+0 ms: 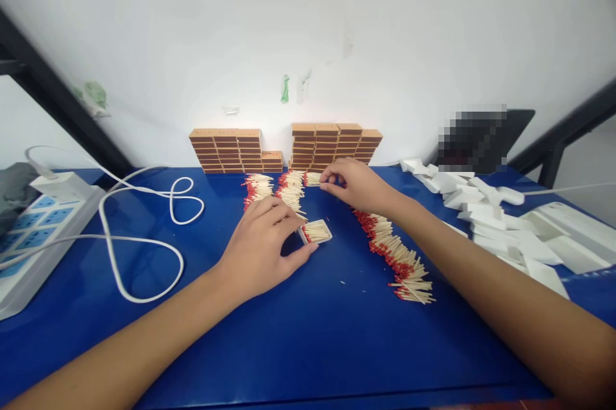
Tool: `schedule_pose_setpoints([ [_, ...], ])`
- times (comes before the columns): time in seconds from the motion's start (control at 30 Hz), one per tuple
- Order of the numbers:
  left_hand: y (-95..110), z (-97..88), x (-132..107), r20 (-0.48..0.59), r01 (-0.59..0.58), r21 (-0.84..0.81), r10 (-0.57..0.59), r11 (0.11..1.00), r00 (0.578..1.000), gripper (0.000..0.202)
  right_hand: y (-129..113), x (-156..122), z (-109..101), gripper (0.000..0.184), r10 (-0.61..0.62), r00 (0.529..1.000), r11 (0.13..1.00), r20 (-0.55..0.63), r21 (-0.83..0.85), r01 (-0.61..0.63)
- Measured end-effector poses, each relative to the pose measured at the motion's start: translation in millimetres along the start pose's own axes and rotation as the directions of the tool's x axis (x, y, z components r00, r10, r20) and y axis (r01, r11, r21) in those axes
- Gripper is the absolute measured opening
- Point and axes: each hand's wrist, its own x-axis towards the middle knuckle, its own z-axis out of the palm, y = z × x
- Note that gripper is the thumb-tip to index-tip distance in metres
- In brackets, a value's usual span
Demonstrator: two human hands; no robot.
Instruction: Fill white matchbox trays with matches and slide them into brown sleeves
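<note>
My left hand (264, 243) is closed around the left end of a small white matchbox tray (329, 228), thumb along its near side. Inside the tray lie matches (317, 231) with pale sticks and red heads. Farther back, my right hand (353, 184) pinches at the ends of a small bunch of matches (312, 179); its curled fingers partly hide the grip. Two loose rows of matches (291, 190) lie behind my left hand. A long, slanting row of matches (392, 246) runs toward me beneath my right forearm.
Brown matchboxes (226, 150) stand stacked against the wall, with a second stack (327, 147) beside them. White empty trays (495, 224) are heaped at right before a dark tablet (481, 140). A white cable (108, 237) loops near the power strip (43, 224) at left.
</note>
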Motion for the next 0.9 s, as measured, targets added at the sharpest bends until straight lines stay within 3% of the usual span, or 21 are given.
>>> schedule_pose_setpoints([
  [0.33, 1, 1.5, -2, 0.019, 0.009, -0.015, -0.008, 1.0, 1.0, 0.021, 21, 12, 28, 0.01, -0.103, 0.995, 0.993, 0.001, -0.06, 0.103],
  [0.73, 0, 0.6, -1, 0.024, 0.016, -0.005, -0.016, 1.0, 1.0, 0.018, 20, 12, 27, 0.014, -0.051, 0.998, 0.998, 0.031, -0.033, 0.052],
  [0.9, -1, 0.6, -1, -0.031, 0.032, 0.037, -0.031, 0.999, 0.999, 0.021, 15, -2, 11, 0.014, -0.072, 0.997, 0.997, 0.021, 0.016, 0.071],
])
